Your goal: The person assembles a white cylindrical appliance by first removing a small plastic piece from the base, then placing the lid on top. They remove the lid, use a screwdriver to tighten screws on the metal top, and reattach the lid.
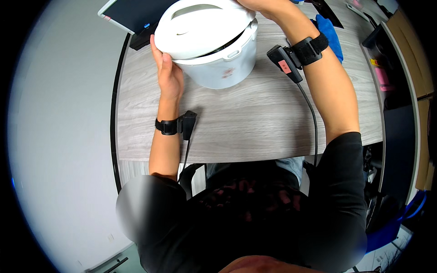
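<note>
A white rice cooker point(218, 63) stands on the grey wood-grain desk point(255, 123), its domed lid point(200, 27) slightly ajar with a dark gap on the right. My left hand point(167, 73) presses flat against the cooker's left side just under the lid rim. My right hand point(259, 5) reaches over the top right of the lid, mostly cut off by the frame's upper edge, so its grip is hidden. Both wrists wear black straps with small black devices and cables.
A dark tablet point(132, 13) with a white frame lies at the desk's far left corner. A blue cloth point(331, 34) sits behind my right forearm. Dark shelving with small items runs along the right. Pale floor lies to the left of the desk.
</note>
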Demonstrator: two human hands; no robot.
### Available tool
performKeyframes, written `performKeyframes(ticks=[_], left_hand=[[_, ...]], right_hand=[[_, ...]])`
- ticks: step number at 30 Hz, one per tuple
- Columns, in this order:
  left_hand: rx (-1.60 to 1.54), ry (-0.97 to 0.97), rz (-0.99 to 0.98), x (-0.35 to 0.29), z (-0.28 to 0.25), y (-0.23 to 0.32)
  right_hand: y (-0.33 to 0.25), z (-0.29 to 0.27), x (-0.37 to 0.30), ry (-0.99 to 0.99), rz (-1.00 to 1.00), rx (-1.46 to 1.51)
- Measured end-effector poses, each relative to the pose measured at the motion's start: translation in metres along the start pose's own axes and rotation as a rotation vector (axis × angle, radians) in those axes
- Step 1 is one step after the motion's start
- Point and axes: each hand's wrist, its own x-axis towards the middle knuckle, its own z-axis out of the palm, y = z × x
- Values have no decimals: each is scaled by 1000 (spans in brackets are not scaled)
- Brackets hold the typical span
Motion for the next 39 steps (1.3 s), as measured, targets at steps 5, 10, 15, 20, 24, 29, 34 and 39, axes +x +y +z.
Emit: performKeyframes(ticks=[5,10,15,20,24,29,34,39], left_hand=[[-47,29,5,1,1,-3],[-51,44,-1,2,3,0],[-103,28,-42,0,3,6],[-130,61,-53,-2,3,9],[-87,65,-49,0,2,4],[-23,45,-55,1,-4,0],[34,52,-111,-2,2,9],[124,59,-152,-10,0,-1]], right_hand=[[1,-2,-4,-19,51,-20],[7,-4,-13,-35,138,-93],[22,-2,-18,-29,-54,72],[22,-5,-32,33,60,-26],[50,-4,-47,132,-154,71],[71,-10,-60,119,-54,107],[82,12,-61,406,-107,157],[72,-9,-79,578,118,101]])
